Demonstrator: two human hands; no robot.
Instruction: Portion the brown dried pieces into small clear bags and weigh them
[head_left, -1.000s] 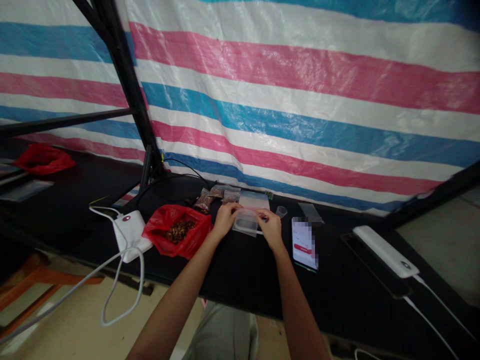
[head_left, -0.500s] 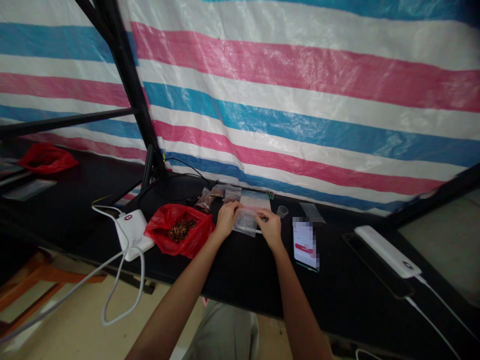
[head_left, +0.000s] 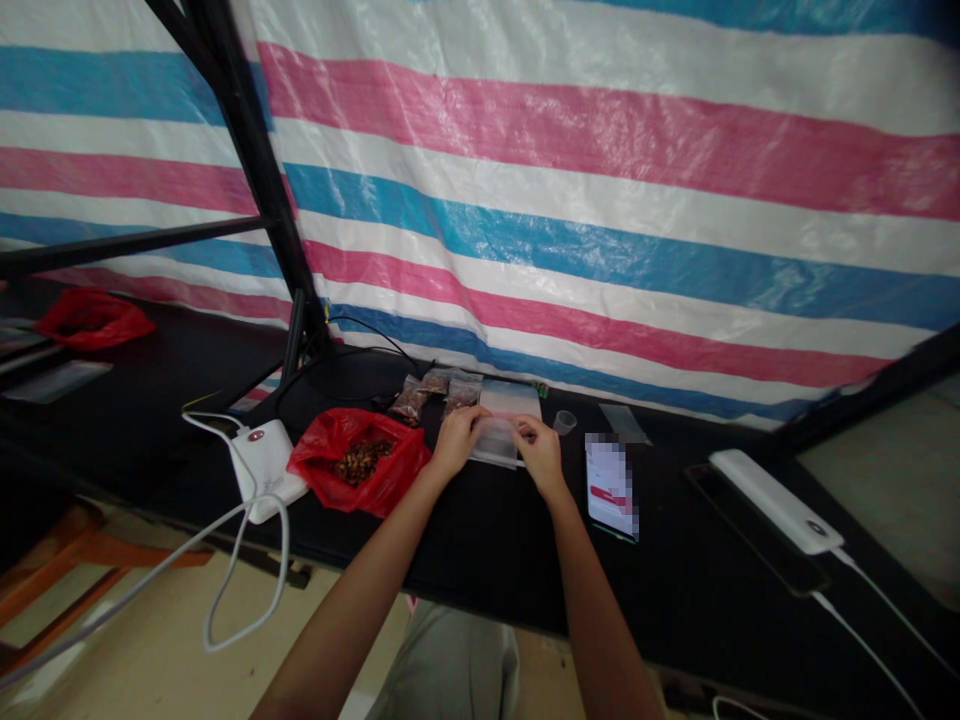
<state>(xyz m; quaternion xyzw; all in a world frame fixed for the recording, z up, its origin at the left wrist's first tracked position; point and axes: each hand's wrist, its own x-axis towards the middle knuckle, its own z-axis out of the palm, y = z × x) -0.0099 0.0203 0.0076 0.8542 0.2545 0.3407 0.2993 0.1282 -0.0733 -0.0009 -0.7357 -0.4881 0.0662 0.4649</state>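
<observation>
Between my two hands hangs a clear plastic bag (head_left: 495,442), pinched along its upper edge. My left hand (head_left: 459,438) grips its left corner with fingers closed. At the right corner, my right hand (head_left: 538,448) is closed on the same edge. Behind the bag lies a flat white item (head_left: 511,398), partly hidden by it. Just beyond my left hand are several filled small bags (head_left: 411,398) with brown contents. An open red plastic bag (head_left: 319,465) of brown pieces (head_left: 364,460) sits left of my left forearm.
A small clear cup (head_left: 565,422) and a phone with a lit screen (head_left: 611,490) are right of my hands. Farther right lie a white power bank (head_left: 776,503) and a dark phone (head_left: 754,530). A cabled white device (head_left: 266,468) stands left. Striped sheeting (head_left: 562,220) hangs behind the black table.
The clear bag looks flatter and smoother between my hands than before. Both hands stay in nearly the same place, and the surrounding things have not moved.
</observation>
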